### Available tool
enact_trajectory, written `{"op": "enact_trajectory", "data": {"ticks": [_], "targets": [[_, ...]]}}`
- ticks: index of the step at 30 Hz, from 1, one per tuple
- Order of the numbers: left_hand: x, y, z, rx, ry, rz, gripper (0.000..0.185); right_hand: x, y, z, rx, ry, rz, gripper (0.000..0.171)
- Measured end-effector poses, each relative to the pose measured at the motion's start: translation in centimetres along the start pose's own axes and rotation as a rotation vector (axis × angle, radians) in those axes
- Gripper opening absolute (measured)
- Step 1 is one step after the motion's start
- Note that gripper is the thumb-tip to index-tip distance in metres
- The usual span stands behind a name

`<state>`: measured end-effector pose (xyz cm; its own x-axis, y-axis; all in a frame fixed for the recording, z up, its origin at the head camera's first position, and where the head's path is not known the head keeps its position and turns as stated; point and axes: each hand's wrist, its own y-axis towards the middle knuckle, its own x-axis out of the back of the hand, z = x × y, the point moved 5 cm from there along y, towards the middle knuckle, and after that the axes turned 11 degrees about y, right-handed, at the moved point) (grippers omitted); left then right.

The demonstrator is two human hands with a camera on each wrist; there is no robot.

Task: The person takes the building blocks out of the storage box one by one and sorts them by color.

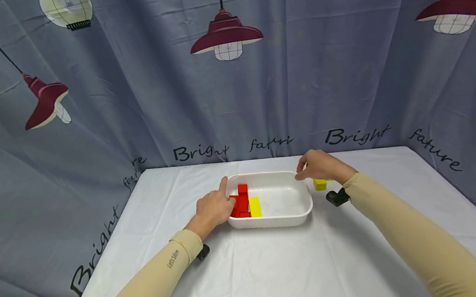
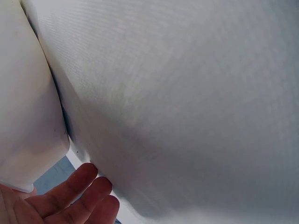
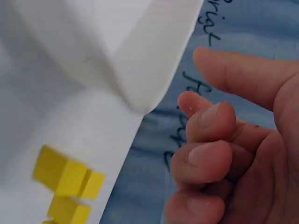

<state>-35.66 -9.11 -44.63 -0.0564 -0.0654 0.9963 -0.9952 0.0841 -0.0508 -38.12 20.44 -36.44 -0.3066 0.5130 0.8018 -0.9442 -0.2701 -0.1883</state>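
We see the left hand [image 1: 213, 208] at the left rim of the white tray [image 1: 291, 217], index finger stretched along the rim, other fingers loosely curled against the tray's outer wall, pinching nothing. In the left wrist view its fingers [image 2: 79, 191] lie relaxed beside the tray wall [image 2: 28, 116]. Inside the tray, at its left end, red blocks [image 1: 241, 202] sit stacked together, a flat yellow block [image 1: 255, 206] touching them on the right. The right hand [image 1: 318, 166] hovers over the tray's far right corner, fingers curled, holding nothing we can make out. Just beside the tray on the white-covered bench [image 1: 280, 272], under that hand, sits a yellow cube [image 1: 320, 184]. The right wrist view shows curled fingers [image 3: 210, 158] and yellow blocks [image 3: 65, 179] below.
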Motion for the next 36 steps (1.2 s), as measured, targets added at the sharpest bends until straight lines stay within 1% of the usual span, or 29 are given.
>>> {"op": "enact_trajectory", "data": {"ticks": [3,5,8,11,15,18,22,26,30,33,36], "targets": [[-0.1,0.0,0.0,-0.002,-0.001,0.001,0.070,-0.5,0.6,1.0,0.030,0.024,0.041,0.024],[-0.2,-0.1,0.0,-0.004,0.000,0.002,0.070,-1.0,1.0,1.6,0.070,0.038,0.078,0.024],[-0.4,-0.2,0.0,-0.010,0.001,0.005,0.071,-2.0,1.7,2.3,0.127,0.078,0.150,0.024],[-0.6,-0.2,0.0,-0.014,0.001,0.005,0.071,-3.1,2.3,2.9,0.171,0.123,0.229,0.027],[-0.6,0.0,-0.1,-0.014,0.007,-0.008,0.071,-4.3,3.2,3.6,0.198,0.148,0.314,0.031],[-0.5,0.1,-0.3,-0.011,0.007,-0.010,0.070,-4.9,3.8,4.1,0.197,0.159,0.372,0.033],[-0.4,0.1,-0.5,-0.012,-0.007,-0.002,0.070,-5.8,4.3,4.7,0.166,0.174,0.451,0.037],[-0.4,0.0,-0.4,-0.016,-0.005,0.005,0.071,-6.9,4.8,5.2,0.156,0.163,0.507,0.039],[-0.4,-0.1,0.1,-0.006,0.009,0.001,0.071,-7.9,5.5,5.8,0.167,0.134,0.515,0.035],[-0.2,0.0,0.2,-0.007,0.009,-0.011,0.070,-8.4,6.0,6.0,0.152,0.129,0.507,0.033],[0.0,0.0,0.1,-0.015,0.001,-0.019,0.070,-8.8,6.3,5.8,0.128,0.147,0.515,0.034]]}}
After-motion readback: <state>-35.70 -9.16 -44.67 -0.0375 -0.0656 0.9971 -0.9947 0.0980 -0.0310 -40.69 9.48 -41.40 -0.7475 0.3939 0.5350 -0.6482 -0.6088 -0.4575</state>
